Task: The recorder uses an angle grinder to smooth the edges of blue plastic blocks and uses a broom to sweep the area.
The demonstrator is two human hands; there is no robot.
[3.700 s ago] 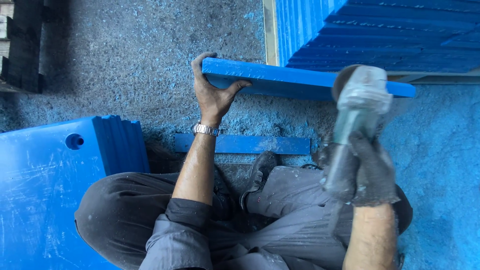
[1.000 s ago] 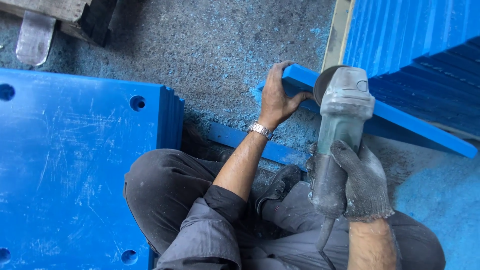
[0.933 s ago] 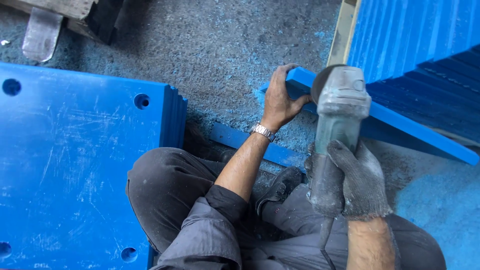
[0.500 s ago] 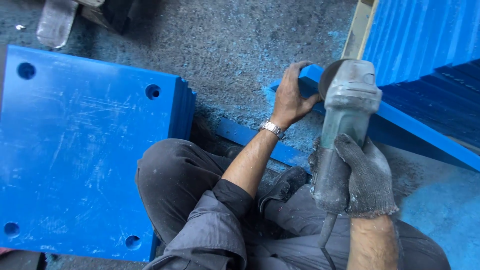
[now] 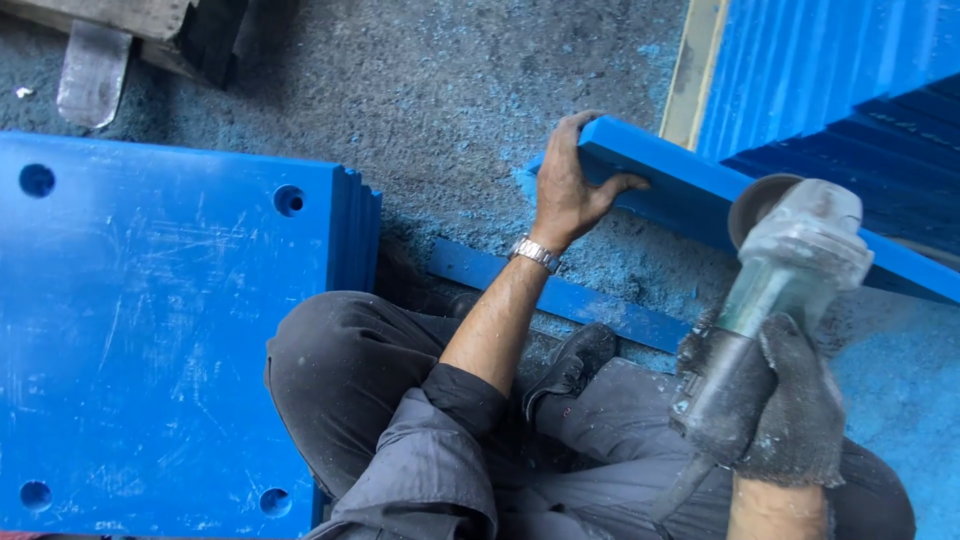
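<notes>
Now, biggest first: a stack of flat blue plastic slabs (image 5: 170, 330) with round holes at the corners lies on the left, scuffed and scratched on top, while ribbed blue sheets (image 5: 830, 80) lean at top right. Between them the concrete floor (image 5: 440, 90) is thick with blue shavings and dust, so a fair bit of grinding looks done already. The long blue bar (image 5: 680, 185) is propped at a slant, its near end raised, and how much of its edge is left to work cannot be told. A narrower blue strip (image 5: 560, 297) lies flat by the person's knees. The right hand (image 5: 790, 410), in a grimy grey glove, has its fingers clamped around the dusty angle grinder (image 5: 770, 310), disc up against the bar. The bare left hand (image 5: 570, 190) grips the bar's end, fingers curled over its top.
</notes>
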